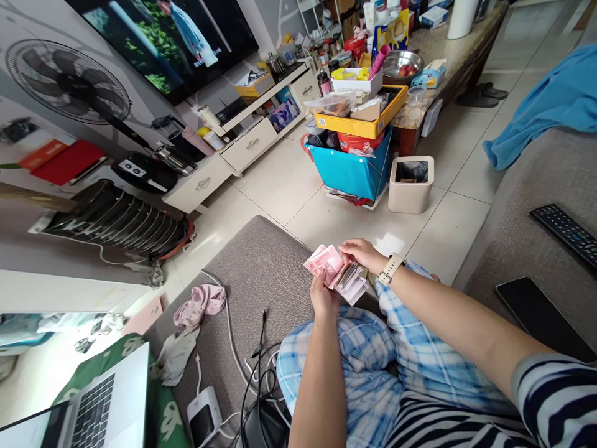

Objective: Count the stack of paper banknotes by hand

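My left hand [323,297] is closed around a small bundle of pink banknotes [328,262], thumb on top. The bundle is partly fanned, with flat pink notes to the left. A thicker stack of folded notes and pale paper slips [353,282] juts out to the right. At the far edge, my right hand [362,252], with a beige-strapped watch [390,269] on the wrist, has its fingertips pinched at a pink note. The bundle is held above my knees in blue plaid trousers [364,336]. Fingers partly hide how the lower notes are gripped.
The grey sofa seat [252,261] bears a pink cloth [200,305], tangled cables [263,373] and a laptop [107,398]. On my right lie a phone [545,317] and a remote control [566,233]. Ahead stand a bin [410,196] and a loaded blue basket [349,171].
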`<action>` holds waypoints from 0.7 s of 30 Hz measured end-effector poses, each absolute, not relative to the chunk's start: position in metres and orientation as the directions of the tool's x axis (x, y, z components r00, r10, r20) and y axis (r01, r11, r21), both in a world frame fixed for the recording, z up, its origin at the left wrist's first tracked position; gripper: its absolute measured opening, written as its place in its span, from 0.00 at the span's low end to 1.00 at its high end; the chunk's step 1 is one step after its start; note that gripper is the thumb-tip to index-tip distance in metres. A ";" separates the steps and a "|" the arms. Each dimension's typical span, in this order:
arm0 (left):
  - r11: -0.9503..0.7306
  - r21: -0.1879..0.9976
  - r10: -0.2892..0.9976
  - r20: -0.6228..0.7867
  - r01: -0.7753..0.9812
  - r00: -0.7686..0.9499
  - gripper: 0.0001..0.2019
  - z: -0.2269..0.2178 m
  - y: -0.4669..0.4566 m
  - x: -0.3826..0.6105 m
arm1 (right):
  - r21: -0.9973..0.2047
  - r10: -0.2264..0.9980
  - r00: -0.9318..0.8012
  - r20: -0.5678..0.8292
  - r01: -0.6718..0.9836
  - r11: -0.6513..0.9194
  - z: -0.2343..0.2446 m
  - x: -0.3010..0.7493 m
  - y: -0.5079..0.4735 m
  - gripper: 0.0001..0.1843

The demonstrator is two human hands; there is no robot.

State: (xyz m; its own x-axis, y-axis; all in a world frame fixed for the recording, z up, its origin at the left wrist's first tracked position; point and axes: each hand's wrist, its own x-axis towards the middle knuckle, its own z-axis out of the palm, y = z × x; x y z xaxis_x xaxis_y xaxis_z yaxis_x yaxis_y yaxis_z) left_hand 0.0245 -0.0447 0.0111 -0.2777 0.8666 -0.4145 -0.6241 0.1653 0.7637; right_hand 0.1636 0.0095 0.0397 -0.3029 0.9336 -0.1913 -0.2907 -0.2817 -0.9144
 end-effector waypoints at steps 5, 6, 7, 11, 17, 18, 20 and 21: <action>0.161 0.772 0.862 -0.413 -0.615 -0.293 0.12 0.014 -0.046 0.025 | -0.933 0.933 -0.326 -0.155 -0.262 -0.247 0.045 0.165 0.007 0.19; 0.160 0.777 0.863 -0.409 -0.609 -0.296 0.12 0.015 -0.046 0.025 | -0.938 0.934 -0.324 -0.149 -0.252 -0.237 0.044 0.165 0.007 0.19; 0.159 0.783 0.863 -0.406 -0.601 -0.300 0.12 0.016 -0.047 0.025 | -0.942 0.936 -0.319 -0.148 -0.243 -0.232 0.043 0.165 0.007 0.18; 0.151 0.799 0.883 -0.374 -0.582 -0.284 0.13 0.020 -0.048 0.028 | -0.948 0.950 -0.259 -0.172 -0.219 -0.231 0.037 0.164 0.011 0.17; 0.144 0.820 0.898 -0.344 -0.555 -0.275 0.15 0.017 -0.047 0.028 | -0.961 0.970 -0.173 -0.171 -0.187 -0.203 0.028 0.162 0.015 0.17; 0.154 0.818 0.890 -0.358 -0.554 -0.282 0.15 0.016 -0.047 0.028 | -0.962 0.969 -0.179 -0.168 -0.185 -0.200 0.027 0.163 0.015 0.17; 0.160 0.817 0.884 -0.368 -0.554 -0.287 0.14 0.014 -0.047 0.027 | -0.965 0.966 -0.199 -0.165 -0.172 -0.201 0.026 0.163 0.014 0.17; 0.160 0.819 0.884 -0.368 -0.552 -0.289 0.14 0.014 -0.047 0.027 | -0.965 0.963 -0.210 -0.170 -0.162 -0.205 0.026 0.164 0.014 0.17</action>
